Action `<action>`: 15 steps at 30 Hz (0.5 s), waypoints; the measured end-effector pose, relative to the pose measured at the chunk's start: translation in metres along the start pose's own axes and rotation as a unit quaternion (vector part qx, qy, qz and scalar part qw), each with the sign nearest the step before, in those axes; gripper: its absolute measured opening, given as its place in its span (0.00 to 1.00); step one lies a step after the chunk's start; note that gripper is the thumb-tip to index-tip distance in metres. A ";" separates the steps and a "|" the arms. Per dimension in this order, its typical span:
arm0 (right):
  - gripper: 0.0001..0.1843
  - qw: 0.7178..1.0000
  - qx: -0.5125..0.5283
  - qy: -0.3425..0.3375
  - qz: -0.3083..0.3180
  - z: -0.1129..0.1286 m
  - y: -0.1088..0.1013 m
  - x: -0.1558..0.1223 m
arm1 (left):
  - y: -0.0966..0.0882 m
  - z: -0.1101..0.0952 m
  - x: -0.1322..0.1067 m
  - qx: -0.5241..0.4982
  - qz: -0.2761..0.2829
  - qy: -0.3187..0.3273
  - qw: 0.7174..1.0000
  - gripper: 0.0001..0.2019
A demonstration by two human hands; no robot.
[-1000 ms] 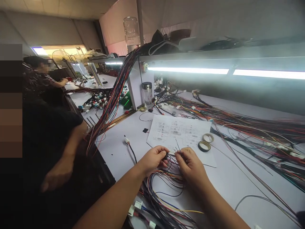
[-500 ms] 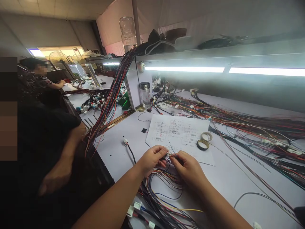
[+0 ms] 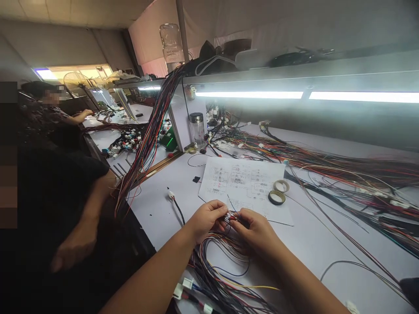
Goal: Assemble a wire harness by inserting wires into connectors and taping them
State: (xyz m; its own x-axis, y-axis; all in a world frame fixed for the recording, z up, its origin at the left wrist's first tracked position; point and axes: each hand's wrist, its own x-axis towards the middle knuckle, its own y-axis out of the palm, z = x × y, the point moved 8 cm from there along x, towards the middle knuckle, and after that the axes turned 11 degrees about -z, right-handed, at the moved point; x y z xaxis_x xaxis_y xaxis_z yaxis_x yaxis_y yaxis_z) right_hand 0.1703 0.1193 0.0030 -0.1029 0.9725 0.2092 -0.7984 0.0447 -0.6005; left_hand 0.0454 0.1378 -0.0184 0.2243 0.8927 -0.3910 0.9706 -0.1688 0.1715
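My left hand [image 3: 209, 218] is closed, thumb and fingers pinching a small group of thin wires [image 3: 228, 218] near their ends. Close beside it my right hand [image 3: 250, 224] also pinches wires from the same group; red and white ones show between the fingertips. One blue wire [image 3: 231, 201] sticks up above the hands. Below them a coiled wire bundle [image 3: 207, 261] in many colours lies on the table, with white connectors [image 3: 187, 283] at its lower left. The exact wire ends are partly hidden by my fingers.
A paper with wiring drawings [image 3: 238, 174] lies behind my hands, with two tape rolls [image 3: 276, 197] on its right edge. Long wires [image 3: 327, 161] cover the back right. A glass bottle [image 3: 197, 131] stands behind. Another person's arm [image 3: 88, 218] is at left.
The wires between my fingertips have shifted slightly, with more red and white showing now. Both hands stay close together, and the whole view has moved a little.
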 end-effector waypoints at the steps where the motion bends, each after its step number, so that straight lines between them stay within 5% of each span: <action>1: 0.09 1.000 0.009 -0.004 0.005 0.001 0.001 0.000 | 0.000 -0.001 0.000 -0.005 0.000 -0.003 1.000 0.12; 6: 0.07 0.999 0.043 0.010 0.016 0.003 0.002 -0.001 | 0.003 -0.002 -0.002 -0.019 0.004 -0.017 1.000 0.11; 10: 0.10 0.996 0.020 0.066 -0.065 -0.003 -0.008 -0.003 | 0.001 -0.003 -0.001 -0.016 -0.008 -0.013 1.000 0.11; 15: 0.09 0.990 0.087 0.000 -0.112 0.011 -0.018 -0.003 | 0.001 -0.003 -0.002 -0.031 -0.003 -0.009 0.999 0.11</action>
State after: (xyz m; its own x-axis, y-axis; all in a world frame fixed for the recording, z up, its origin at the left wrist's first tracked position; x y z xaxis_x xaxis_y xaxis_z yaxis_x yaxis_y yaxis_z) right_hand 0.1783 0.1131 0.0217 0.0887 0.9424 0.3224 -0.8909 0.2198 -0.3975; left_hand 0.0453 0.1374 -0.0152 0.2205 0.8855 -0.4090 0.9649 -0.1367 0.2243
